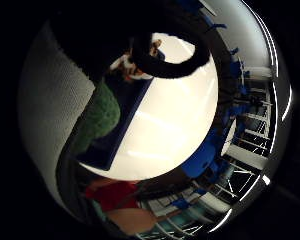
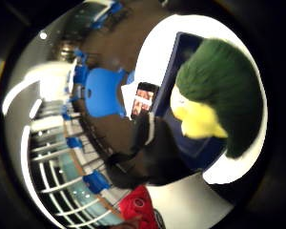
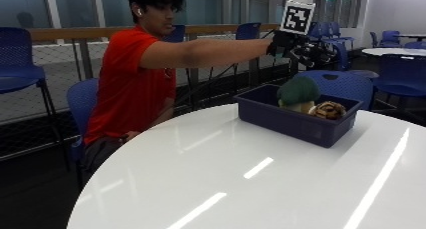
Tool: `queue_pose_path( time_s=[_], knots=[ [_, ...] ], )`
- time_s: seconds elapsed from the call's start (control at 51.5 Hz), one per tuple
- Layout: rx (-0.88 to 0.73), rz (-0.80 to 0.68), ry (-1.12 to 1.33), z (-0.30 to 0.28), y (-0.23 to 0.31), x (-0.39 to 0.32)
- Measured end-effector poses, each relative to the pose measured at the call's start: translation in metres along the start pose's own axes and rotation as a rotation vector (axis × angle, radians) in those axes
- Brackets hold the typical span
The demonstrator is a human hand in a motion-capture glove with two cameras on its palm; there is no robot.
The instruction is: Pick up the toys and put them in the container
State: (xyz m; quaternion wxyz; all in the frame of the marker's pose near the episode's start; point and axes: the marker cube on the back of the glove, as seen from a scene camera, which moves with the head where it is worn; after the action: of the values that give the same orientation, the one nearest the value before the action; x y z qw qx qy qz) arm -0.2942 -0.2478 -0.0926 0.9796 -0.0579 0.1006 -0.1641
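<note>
dark blue container (image 3: 293, 123) – green-and-yellow toy (image 3: 297, 91), white table (image 3: 219, 179).

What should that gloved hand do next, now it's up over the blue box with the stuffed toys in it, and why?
Probably just draw back toward the person. The green plush toy and the brown toy already sit in the blue container, the gloved right hand hangs above them apparently holding nothing, and no other toy shows on the white table.

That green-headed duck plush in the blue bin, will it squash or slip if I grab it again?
The duck plush looks furry and stuffed, so it probably squashes, weighs little, and should not slip. It sits in the blue bin beside the brown toy, unlikely to roll.
</note>
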Motion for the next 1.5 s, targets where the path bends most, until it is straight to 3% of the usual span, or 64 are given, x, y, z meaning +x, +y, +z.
queue_pose_path(
  time_s=[0.136, 0.466, 0.777, 1.495],
  knots=[
    [0.032, -0.006, -0.056, -0.002, 0.004, 0.003],
    [0.055, 0.144, -0.01, 0.008, 0.013, 0.035],
    [0.063, 0.132, -0.037, 0.034, 0.037, 0.068],
    [0.056, 0.292, -0.086, 0.112, 0.157, 0.171]
  ],
)
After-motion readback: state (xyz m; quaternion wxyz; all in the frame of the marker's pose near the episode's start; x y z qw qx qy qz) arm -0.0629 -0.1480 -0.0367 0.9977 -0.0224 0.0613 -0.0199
